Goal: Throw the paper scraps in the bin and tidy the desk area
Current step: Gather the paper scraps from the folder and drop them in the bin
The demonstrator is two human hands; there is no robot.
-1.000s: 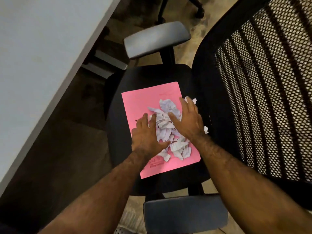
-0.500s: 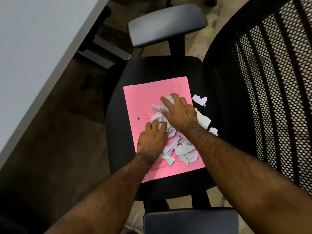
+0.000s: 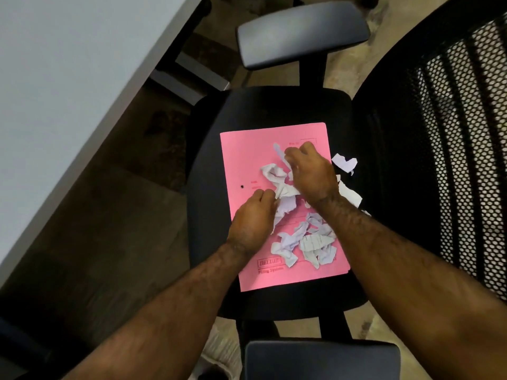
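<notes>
A pink folder [image 3: 247, 160] lies flat on the black seat [image 3: 274, 105] of an office chair. White paper scraps [image 3: 304, 244] are strewn over it. A few more scraps [image 3: 344, 162] lie off its right edge on the seat. My right hand [image 3: 311, 171] is curled over the upper part of the pile, fingers closed on scraps. My left hand [image 3: 253, 220] sits at the pile's left side, fingers pinched on a scrap. No bin is in view.
A grey desk top [image 3: 68, 91] fills the upper left, its edge running diagonally. The chair's far armrest [image 3: 301, 31] and near armrest [image 3: 321, 360] flank the seat. The mesh backrest [image 3: 452, 160] rises on the right. Bare floor lies between desk and chair.
Both hands went from lying flat on the pile to closing on scraps. The right hand moved up the folder, leaving the lower scraps and those off the right edge uncovered.
</notes>
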